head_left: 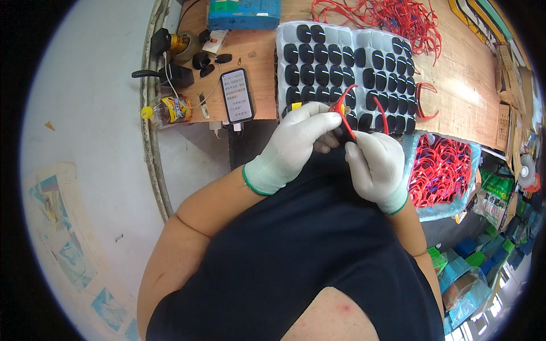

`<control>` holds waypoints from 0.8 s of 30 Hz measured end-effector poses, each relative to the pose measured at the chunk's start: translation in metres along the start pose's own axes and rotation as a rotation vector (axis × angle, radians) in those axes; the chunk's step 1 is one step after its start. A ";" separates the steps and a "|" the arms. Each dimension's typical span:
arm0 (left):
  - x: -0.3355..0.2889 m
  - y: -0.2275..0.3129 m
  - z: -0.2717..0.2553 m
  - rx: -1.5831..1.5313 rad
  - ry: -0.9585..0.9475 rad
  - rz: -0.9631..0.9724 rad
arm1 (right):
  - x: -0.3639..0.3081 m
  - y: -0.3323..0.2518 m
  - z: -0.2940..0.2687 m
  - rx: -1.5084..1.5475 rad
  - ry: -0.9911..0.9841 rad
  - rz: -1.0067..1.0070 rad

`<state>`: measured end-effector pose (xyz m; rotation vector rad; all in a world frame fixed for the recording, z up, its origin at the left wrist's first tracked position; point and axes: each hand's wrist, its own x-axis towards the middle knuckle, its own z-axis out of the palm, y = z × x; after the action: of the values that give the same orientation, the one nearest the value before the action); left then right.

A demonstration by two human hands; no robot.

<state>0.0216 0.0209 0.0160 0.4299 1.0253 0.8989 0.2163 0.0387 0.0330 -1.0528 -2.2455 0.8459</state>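
Both my hands wear white knitted gloves with green cuffs. Between them is a red glasses frame, held over the near edge of the lens trays. My left hand pinches its front with thumb and fingers; a dark piece, perhaps a lens, shows just below the fingers. On the other side, my right hand has its thumb and fingers closed on the frame's lower end. One red temple arm stands up beyond the right hand. Just behind lie white trays with rows of dark lenses.
Many red frames are heaped at the back of the table. A lined bin full of red frames stands at my right. A lit phone, a bottle with a yellow cap and a blue box sit at the left.
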 end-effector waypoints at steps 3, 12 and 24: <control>-0.004 0.008 0.001 0.194 0.010 0.035 | -0.002 -0.002 0.001 0.070 -0.017 0.092; -0.015 -0.008 0.009 0.428 -0.116 0.298 | -0.008 -0.016 -0.025 0.170 -0.033 0.277; -0.019 0.000 0.018 0.490 -0.135 0.191 | -0.015 -0.038 -0.012 0.189 0.137 0.399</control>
<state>0.0332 0.0074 0.0348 1.0006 1.0894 0.7690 0.2146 0.0113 0.0660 -1.4425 -1.8284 1.0865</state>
